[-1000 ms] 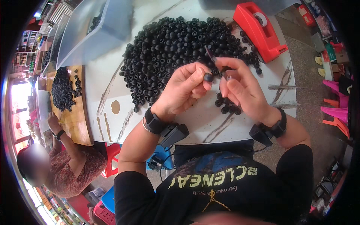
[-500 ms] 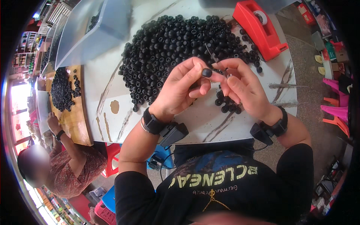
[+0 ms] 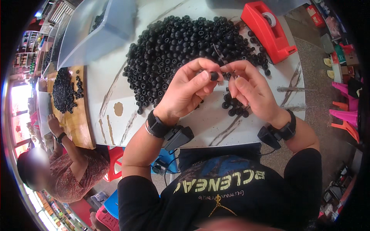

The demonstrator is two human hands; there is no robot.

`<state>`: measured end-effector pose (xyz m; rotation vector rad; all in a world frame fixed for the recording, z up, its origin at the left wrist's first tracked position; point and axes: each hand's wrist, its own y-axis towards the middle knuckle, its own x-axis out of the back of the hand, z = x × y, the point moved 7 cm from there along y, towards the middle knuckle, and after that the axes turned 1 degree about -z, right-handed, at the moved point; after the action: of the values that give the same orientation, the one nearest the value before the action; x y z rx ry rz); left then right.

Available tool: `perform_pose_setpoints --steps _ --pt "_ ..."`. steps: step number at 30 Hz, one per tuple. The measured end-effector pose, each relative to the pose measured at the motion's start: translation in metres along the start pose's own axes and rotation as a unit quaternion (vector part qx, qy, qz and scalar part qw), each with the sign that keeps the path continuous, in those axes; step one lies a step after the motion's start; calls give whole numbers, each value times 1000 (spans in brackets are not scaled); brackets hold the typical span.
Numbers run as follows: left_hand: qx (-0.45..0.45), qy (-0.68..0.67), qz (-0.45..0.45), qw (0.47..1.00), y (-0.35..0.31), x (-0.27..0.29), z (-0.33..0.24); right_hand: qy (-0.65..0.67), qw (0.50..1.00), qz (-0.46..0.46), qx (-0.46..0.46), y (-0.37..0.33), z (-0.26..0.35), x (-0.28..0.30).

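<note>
I am watching remotely as the left hand (image 3: 192, 82) is pinching a small black round piece (image 3: 214, 76) and the right hand (image 3: 250, 86) is holding a thin tool (image 3: 219, 54). I am also seeing a heap of black pieces (image 3: 173, 50) lying on the white table (image 3: 212, 131), near a red tape dispenser (image 3: 268, 36).

– Black in your left hand (image 3: 189, 84), that small round piece (image 3: 214, 76), and black right across the heap (image 3: 173, 54) toward the far edge of the worktop (image 3: 206, 125)!
– And that worktop? White under you, streaked with brownish veins (image 3: 113, 89), a tan blotch (image 3: 118, 109) near its left edge!
– Bright red by the far right corner, your tape dispenser (image 3: 266, 36), with a white roll (image 3: 273, 20)!
– Greyish, the thin tool (image 3: 219, 54) in your right hand (image 3: 252, 88); cloudy blue-grey, the bin (image 3: 86, 42) at the far left corner!
– Then there's you: both wristbands (image 3: 157, 125) black, your shirt (image 3: 269, 208) black too, bearing pale yellow lettering (image 3: 219, 184) and a blue patch (image 3: 227, 164)!
</note>
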<state>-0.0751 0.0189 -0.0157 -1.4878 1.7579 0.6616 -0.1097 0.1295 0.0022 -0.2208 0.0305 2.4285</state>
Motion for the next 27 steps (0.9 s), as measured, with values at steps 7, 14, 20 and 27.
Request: perform_pose_setpoints --steps 7,14,20,27 --pt "-18 -6 21 1000 1 4 -1 -1 1000 3 -3 0 0 0" --pt "0 69 0 998 0 3 1 -4 1000 -1 -3 0 1 0" --pt "111 137 -10 984 -5 -2 11 1 1000 4 8 0 2 1" --pt "-25 571 107 813 -7 -22 10 -3 1000 4 4 0 1 2"
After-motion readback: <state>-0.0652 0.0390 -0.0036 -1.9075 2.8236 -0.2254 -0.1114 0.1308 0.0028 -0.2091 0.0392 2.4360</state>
